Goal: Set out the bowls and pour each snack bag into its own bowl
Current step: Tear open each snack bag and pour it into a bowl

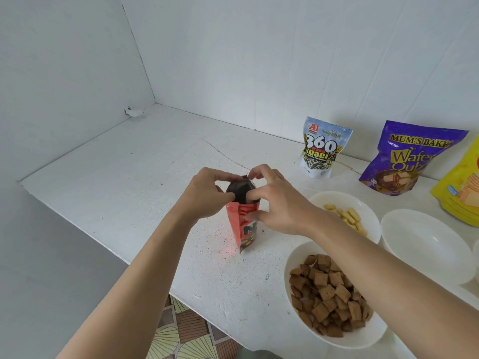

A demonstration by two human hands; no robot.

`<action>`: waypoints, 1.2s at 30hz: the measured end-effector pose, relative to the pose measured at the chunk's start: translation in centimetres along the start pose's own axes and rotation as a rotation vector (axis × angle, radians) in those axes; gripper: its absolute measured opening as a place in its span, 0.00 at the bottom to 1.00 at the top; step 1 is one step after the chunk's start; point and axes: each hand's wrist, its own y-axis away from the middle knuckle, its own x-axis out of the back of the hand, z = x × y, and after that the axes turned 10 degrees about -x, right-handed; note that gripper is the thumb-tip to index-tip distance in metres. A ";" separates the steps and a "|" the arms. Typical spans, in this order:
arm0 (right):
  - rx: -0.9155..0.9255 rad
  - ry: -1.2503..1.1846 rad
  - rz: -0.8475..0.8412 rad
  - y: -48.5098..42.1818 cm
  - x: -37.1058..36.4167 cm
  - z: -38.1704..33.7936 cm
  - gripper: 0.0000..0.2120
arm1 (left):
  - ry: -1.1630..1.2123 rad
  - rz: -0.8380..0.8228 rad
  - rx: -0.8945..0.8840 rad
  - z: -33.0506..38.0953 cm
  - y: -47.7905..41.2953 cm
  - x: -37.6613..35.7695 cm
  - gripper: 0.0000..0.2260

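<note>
A red snack bag (242, 226) stands upright on the white counter, its mouth pulled open and dark inside. My left hand (207, 195) pinches the left edge of the mouth and my right hand (274, 203) pinches the right edge. To the right, a white bowl (298, 257) holds brown square snacks, a second white bowl (363, 203) behind it holds pale yellow sticks, and a third white bowl (425, 237) holds nothing. Against the wall stand a white seed bag (321, 149), a purple wafer bag (407, 159) and a yellow bag (461, 187).
The white counter (129, 167) stretches to the left, bounded by white walls behind and at the left. Its front edge runs diagonally, with patterned floor tiles (186, 332) below. Part of another white dish (475, 247) shows at the right edge.
</note>
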 end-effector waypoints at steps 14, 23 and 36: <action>0.004 0.096 0.085 0.0 0.6 -0.4 0.09 | -0.032 0.027 -0.026 -0.4 -0.2 1.0 0.15; 0.161 0.016 0.154 0.2 -0.6 -0.2 0.07 | 0.212 0.069 -0.031 -1.7 0.3 0.2 0.19; 0.164 -0.088 0.523 0.0 -0.9 -1.2 0.09 | 0.551 -0.039 -0.114 -0.3 2.5 -0.6 0.16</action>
